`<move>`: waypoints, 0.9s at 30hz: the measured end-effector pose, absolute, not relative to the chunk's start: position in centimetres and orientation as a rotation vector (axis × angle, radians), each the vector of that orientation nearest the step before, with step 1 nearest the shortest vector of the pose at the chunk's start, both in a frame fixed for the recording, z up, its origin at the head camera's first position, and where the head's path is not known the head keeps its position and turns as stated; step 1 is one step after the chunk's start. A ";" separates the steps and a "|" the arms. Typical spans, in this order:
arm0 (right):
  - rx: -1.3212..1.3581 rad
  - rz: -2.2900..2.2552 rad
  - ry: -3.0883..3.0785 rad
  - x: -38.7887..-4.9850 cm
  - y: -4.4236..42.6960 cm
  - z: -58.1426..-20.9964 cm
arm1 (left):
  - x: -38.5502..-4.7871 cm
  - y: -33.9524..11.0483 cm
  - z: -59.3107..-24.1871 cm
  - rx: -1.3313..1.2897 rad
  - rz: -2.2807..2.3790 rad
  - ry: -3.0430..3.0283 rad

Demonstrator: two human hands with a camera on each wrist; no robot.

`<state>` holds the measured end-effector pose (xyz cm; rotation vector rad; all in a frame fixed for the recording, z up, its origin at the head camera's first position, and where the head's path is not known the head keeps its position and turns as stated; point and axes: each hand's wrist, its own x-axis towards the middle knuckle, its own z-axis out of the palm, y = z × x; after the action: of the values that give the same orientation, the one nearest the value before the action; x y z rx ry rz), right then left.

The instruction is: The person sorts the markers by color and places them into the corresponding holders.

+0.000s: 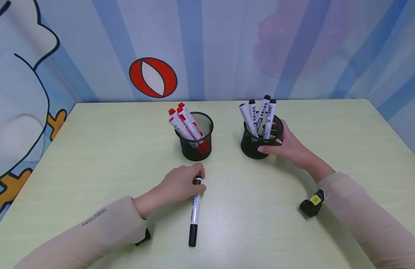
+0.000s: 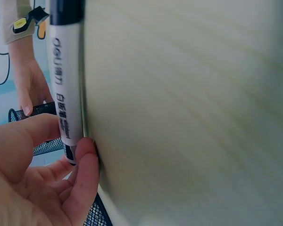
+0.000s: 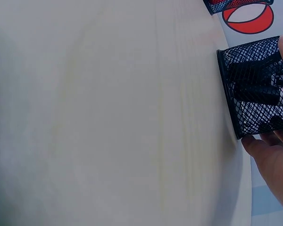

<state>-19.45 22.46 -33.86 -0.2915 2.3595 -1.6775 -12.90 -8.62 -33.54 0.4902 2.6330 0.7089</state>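
Observation:
A white whiteboard marker with a black cap [image 1: 195,209] lies on the table, its capped end toward the person. My left hand [image 1: 180,183] pinches its far end between thumb and fingers, as the left wrist view of the marker [image 2: 68,84] also shows. At the right, a black mesh pen cup [image 1: 256,149] stands upright holding several black-capped markers [image 1: 269,119]. My right hand [image 1: 288,147] grips this cup from its right side; in the right wrist view thumb and fingers lie around the mesh wall [image 3: 250,113].
Left of the gripped cup stands a second black mesh cup [image 1: 195,151] with several red-capped markers [image 1: 187,125] leaning left. Behind the pale table [image 1: 126,130] hangs a blue striped backdrop [image 1: 220,52] with a red and white ball printed on it.

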 end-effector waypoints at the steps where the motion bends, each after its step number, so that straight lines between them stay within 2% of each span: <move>1: -0.290 -1.678 2.358 -19.4 22.5 -33.9 | -12.9 -8.7 -33.5 0.485 0.734 2.621; 14: -0.296 -1.682 2.366 -19.6 22.5 -34.1 | -13.3 -8.8 -33.8 0.395 1.197 2.407; 27: -0.298 -1.693 2.360 -19.6 22.5 -34.1 | -13.6 -8.1 -33.6 0.187 1.491 2.185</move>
<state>-19.56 22.48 -34.11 -0.2982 2.3597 -1.6929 -13.57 -8.06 -33.64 0.1866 2.1849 1.4913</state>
